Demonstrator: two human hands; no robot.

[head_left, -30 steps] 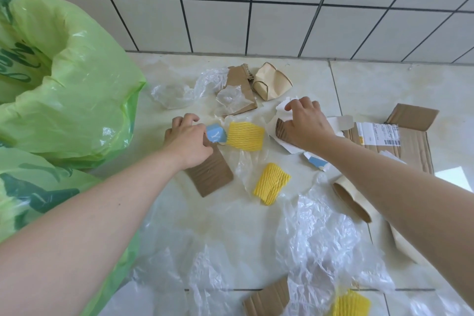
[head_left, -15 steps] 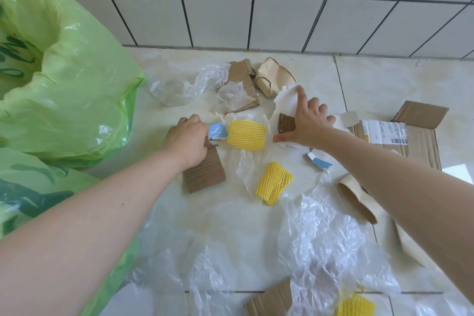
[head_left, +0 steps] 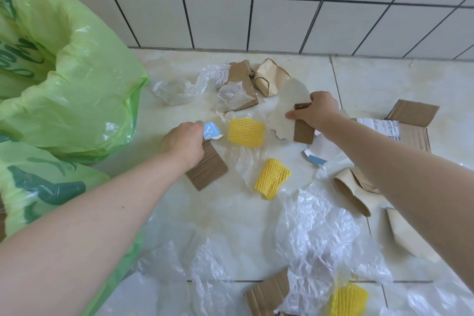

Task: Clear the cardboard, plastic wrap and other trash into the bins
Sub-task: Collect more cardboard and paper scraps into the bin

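Our left hand (head_left: pixel 182 141) curls its fingers around a corrugated cardboard strip (head_left: pixel 208 170) that sticks out below the wrist, with a torn blue-and-white paper scrap (head_left: pixel 212 131) pinched at the fingertips. Our right hand (head_left: pixel 313 113) grips a pale torn sheet (head_left: pixel 288 108) together with a brown cardboard piece (head_left: pixel 304 131); the thumb presses across the sheet's front and the fingers wrap behind, so both pieces hang from one clamp.

The risks we see come from carrying stacked bundles. The blue scrap sits just at the tips of the left fingers and looks loosely held, so a quick swing toward the green bin bags (head_left: pixel 66 79), which lie beyond the back of the left hand, could shed it. The pale sheet is thin and wide; we judge that it could tear or flap free where it extends past the right thumb.

A yellow foam net (head_left: pixel 246 132) lies between the two sets of fingers, on clear plastic film (head_left: pixel 243 161). If we drag either bundle low across it, the film could catch and trail along, scattering the second yellow net (head_left: pixel 272 178) below.

The bag mouths are soft and slumped, so a careless toss may land outside.
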